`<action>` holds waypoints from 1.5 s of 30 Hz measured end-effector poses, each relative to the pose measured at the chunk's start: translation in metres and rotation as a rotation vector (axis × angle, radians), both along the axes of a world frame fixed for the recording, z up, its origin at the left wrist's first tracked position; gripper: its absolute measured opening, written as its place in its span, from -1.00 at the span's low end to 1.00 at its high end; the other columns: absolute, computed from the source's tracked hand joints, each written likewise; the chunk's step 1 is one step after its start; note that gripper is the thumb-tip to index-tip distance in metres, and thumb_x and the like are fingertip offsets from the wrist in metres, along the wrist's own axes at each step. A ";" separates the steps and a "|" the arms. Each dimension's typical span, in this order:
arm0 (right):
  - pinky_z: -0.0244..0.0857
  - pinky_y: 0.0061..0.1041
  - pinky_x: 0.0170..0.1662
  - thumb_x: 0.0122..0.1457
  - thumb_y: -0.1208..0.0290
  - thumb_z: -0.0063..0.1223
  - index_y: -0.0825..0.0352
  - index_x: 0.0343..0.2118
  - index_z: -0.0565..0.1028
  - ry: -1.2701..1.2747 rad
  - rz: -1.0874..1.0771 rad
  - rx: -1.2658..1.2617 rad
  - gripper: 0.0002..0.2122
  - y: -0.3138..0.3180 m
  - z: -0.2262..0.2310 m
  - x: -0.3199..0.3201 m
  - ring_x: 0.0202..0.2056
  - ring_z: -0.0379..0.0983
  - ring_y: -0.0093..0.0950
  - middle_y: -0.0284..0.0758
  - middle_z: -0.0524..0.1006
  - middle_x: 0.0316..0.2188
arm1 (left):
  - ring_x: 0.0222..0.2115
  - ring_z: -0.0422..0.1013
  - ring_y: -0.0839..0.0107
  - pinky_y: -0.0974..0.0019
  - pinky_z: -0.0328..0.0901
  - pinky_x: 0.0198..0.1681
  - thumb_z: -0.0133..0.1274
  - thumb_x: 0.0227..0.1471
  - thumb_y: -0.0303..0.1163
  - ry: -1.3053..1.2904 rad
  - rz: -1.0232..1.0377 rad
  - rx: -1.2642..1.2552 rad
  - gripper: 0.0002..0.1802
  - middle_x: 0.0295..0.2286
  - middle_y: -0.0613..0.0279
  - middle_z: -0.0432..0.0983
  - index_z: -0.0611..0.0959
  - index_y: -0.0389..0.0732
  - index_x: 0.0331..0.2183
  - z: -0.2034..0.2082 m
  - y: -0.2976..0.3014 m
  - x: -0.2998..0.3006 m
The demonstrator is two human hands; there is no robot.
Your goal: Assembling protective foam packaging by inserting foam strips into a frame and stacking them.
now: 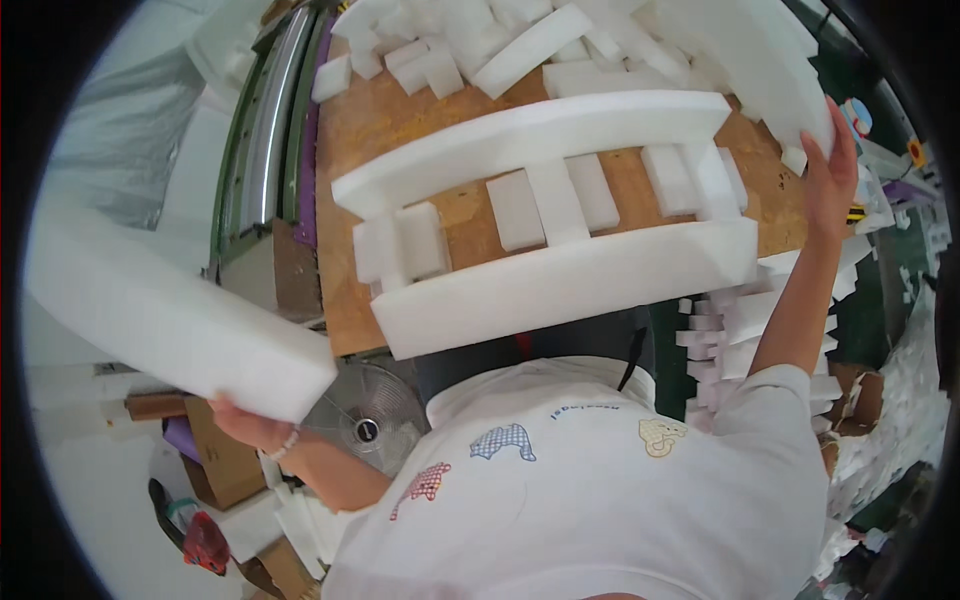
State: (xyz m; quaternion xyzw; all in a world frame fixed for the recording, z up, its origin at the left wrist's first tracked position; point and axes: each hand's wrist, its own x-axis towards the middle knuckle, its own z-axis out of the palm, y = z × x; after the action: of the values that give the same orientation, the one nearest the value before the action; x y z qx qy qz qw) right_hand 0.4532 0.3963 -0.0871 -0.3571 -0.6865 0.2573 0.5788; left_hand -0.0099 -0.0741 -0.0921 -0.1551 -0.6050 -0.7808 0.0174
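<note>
The left hand (250, 428) gripped the underside of a long white foam bar (160, 320), fingers wrapped under its near end, out beyond the left edge of the wooden worktable (400, 130). The bar's long axis ran from lower right, at the hand, up and away to the upper left, and it hung clear of the table edge with open room beneath it above a round metal fan (368, 410) and cardboard boxes (225, 465). The right hand (830, 175) was raised at the table's far right corner, fingers spread flat against a large white foam slab (760, 60) — pressing on it rather than closed around it. On the table lay a foam frame: a far rail (530, 135) and a near rail (570, 285), both running left to right, nearly parallel, the near rail lying along the table's front edge. Short foam blocks (555, 200) sat crosswise between them, with bare wood showing in the gaps. Loose foam offcuts (450, 40) were heaped at the far edge, and more scraps (720, 330) crowded the space right of the table.
</note>
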 end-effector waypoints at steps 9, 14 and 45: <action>0.06 -0.33 0.21 0.15 0.54 -0.04 0.42 0.16 0.24 0.399 0.461 -0.274 -0.52 -0.001 -0.050 0.094 0.13 0.23 -0.27 -0.13 0.27 0.17 | -0.39 0.11 0.37 0.35 0.11 -0.31 -0.05 -0.14 -0.20 -0.202 -0.947 0.902 -0.32 -0.28 0.12 0.23 0.32 -0.37 0.03 0.014 0.066 -0.011; -0.03 -0.42 0.24 0.08 0.58 0.02 0.42 0.09 0.32 0.117 0.570 -0.309 -0.55 -0.013 -0.051 0.022 0.15 0.20 -0.31 -0.16 0.29 0.16 | -0.35 0.13 0.35 0.34 0.14 -0.25 0.07 -0.33 -0.11 -0.166 -0.974 0.851 -0.09 -0.15 0.06 0.25 0.28 -0.35 0.09 0.000 0.072 -0.001; 0.10 -0.36 0.17 0.01 0.05 0.18 0.33 0.29 -0.06 0.246 0.626 0.040 -0.11 -0.096 -0.007 -0.070 0.15 0.18 -0.32 -0.15 0.17 0.21 | -0.24 0.35 0.30 0.35 0.27 -0.20 0.17 -0.40 -0.48 0.282 -1.245 0.079 -0.21 -0.11 0.05 0.39 0.43 -0.30 0.03 -0.026 0.090 0.047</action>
State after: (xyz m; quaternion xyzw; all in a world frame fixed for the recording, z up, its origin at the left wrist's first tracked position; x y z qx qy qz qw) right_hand 0.3828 0.3001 -0.0940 -0.0838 -0.6929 0.4504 0.5568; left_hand 0.0374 0.0164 -0.1183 -0.5779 -0.3644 -0.6384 -0.3545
